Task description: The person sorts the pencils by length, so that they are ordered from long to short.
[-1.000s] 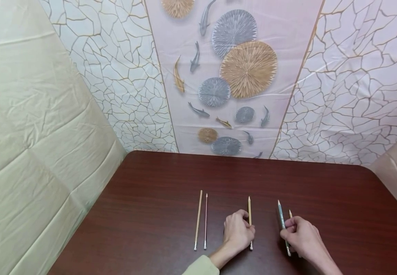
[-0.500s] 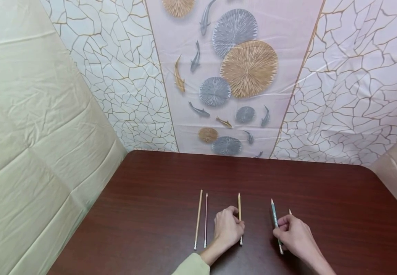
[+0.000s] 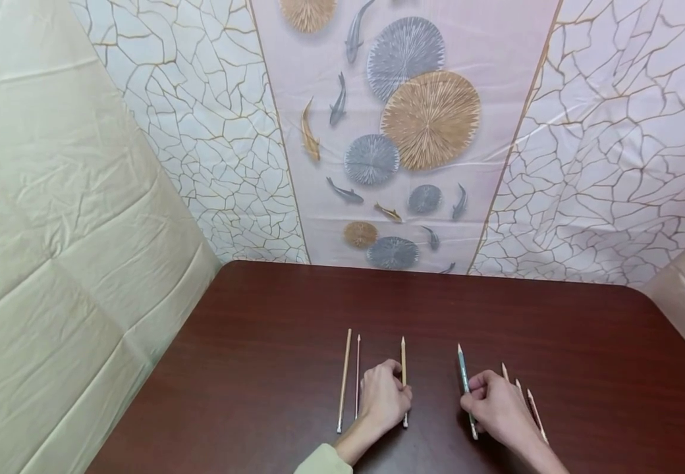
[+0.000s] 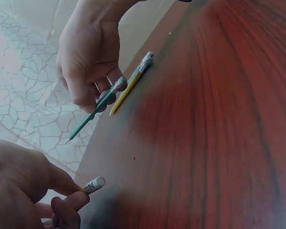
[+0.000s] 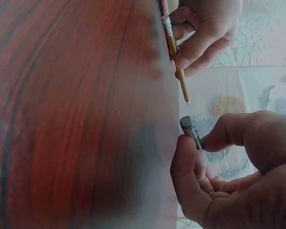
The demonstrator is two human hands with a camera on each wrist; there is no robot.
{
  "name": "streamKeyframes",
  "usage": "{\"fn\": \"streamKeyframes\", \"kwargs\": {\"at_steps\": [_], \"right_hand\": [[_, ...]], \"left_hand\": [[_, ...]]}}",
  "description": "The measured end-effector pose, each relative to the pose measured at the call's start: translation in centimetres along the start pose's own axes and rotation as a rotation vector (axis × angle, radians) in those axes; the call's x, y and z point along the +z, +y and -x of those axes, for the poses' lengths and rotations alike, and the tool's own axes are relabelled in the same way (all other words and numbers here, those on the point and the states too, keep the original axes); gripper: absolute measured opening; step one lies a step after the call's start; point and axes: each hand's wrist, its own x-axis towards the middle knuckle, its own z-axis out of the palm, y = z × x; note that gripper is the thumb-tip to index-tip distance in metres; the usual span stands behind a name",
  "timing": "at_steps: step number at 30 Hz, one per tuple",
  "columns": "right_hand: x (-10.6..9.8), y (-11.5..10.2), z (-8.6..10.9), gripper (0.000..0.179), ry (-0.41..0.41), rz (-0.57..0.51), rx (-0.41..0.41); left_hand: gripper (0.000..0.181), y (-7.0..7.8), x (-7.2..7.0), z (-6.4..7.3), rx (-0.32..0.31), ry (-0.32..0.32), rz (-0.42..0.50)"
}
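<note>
1. The left hand [image 3: 385,396] is pinching a yellow pencil [image 3: 404,363] at the dark-red counter [image 3: 437,303].
2. The right hand [image 3: 499,405] is gripping a teal pencil [image 3: 464,370] nearby.
3. A tan pencil [image 3: 344,380] and a pink pencil [image 3: 357,374] are lying leftward, the left arm covering the latter's near end.
4. Three pencils [image 3: 537,416] are lying rightward, the right hand partly blocking them.

1. Lower left: the left hand [image 4: 26,186], cut off by the frame edge, pinches a yellow pencil [image 4: 91,185]; only its eraser end shows, pointing right.
2. Upper left: the right hand [image 4: 88,59] holds a green pencil [image 4: 82,126] at a slant, point toward lower left.
3. Just right of those fingers, a second yellow pencil [image 4: 126,94] lies close beside a paler green pencil [image 4: 135,66], partly hidden.
4. Centre and right: reddish-brown, wood-grained table [image 4: 209,129].
5. Left edge: pale cloth with crack-like lines [image 4: 19,88].
</note>
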Motion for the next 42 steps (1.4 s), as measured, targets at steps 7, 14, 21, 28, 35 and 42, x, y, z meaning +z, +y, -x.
{"fn": "streamKeyframes", "kwargs": {"at_steps": [7, 14, 21, 28, 35, 42], "right_hand": [[0.4, -0.3, -0.1, 0.022, -0.005, -0.032, -0.009], [0.8, -0.3, 0.0, 0.023, -0.014, -0.046, 0.01], [1.4, -0.6, 0.2, 0.022, -0.006, -0.017, -0.006], [2.0, -1.1, 0.2, 0.022, -0.019, -0.028, -0.016], [2.6, -1.5, 0.2, 0.021, -0.014, -0.046, -0.03], [3.2, -2.0, 0.0, 0.02, -0.027, -0.045, -0.036]], "left_hand": [[0.024, -0.5, -0.5, 0.1, -0.009, 0.004, -0.029], [0.023, -0.8, -1.0, 0.2, -0.018, -0.004, -0.033], [0.021, -1.3, -1.3, 0.4, 0.04, -0.004, -0.12], [0.022, -1.6, -1.6, 0.4, 0.038, 0.028, -0.195], [0.022, -1.7, -1.8, 0.4, 0.053, 0.061, -0.23], [0.02, -1.8, -2.1, 0.3, 0.047, 0.039, -0.263]]}}
